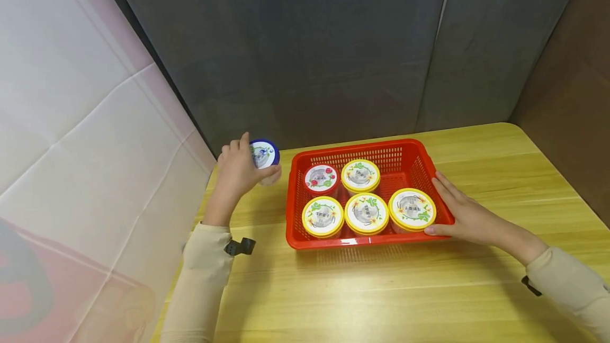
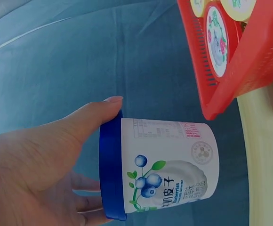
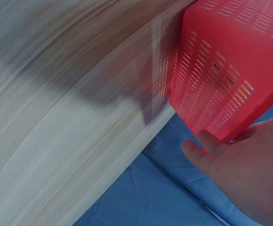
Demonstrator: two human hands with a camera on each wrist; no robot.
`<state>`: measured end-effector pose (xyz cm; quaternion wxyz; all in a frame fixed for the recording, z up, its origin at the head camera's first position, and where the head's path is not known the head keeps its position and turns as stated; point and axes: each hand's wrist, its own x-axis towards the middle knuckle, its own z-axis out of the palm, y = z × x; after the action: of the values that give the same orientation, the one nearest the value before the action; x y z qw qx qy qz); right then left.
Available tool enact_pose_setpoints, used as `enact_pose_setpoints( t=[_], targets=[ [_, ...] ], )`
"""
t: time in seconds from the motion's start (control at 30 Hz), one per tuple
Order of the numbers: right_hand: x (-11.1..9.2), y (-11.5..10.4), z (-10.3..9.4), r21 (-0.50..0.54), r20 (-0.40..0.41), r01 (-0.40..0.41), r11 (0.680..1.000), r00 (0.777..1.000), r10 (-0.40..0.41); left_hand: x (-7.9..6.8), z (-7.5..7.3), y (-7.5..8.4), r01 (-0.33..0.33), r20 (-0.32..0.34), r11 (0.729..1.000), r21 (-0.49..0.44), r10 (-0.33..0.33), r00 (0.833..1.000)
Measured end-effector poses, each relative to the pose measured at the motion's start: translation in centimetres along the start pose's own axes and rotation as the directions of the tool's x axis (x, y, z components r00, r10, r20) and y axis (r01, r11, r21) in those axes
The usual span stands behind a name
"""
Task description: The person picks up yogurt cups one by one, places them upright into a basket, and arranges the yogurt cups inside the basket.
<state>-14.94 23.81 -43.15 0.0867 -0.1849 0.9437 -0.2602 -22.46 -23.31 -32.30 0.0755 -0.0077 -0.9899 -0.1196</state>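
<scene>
My left hand grips a white cup with blueberries printed on its side by its blue lid, thumb on the near side. The cup is left of the red plastic basket; in the left wrist view a gap shows between its base and the tabletop. My right hand rests against the basket's right end, fingers straight along the side and thumb at the front corner. Inside the basket stand a red-lidded cup and several yellow-lidded cups, lids up.
The basket stands on a light wooden table. Dark grey cloth hangs behind the table's back edge. A pale printed sheet rises at the left, and a brown panel stands at the right.
</scene>
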Motion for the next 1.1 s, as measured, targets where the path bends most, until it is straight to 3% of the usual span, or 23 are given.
enact_pose_setpoints(
  t=[0.67,1.1],
  targets=[
    [0.1,0.0,0.0,-0.018,0.006,-0.008,1.000,1.000,0.008,1.8,0.4,3.1,-0.046,0.052,0.998,-0.053,0.048,0.997],
    [0.2,0.2,0.1,-0.037,0.009,-0.011,0.999,1.000,0.011,2.7,1.0,4.9,-0.101,0.068,0.994,-0.032,0.103,0.992]
  ],
)
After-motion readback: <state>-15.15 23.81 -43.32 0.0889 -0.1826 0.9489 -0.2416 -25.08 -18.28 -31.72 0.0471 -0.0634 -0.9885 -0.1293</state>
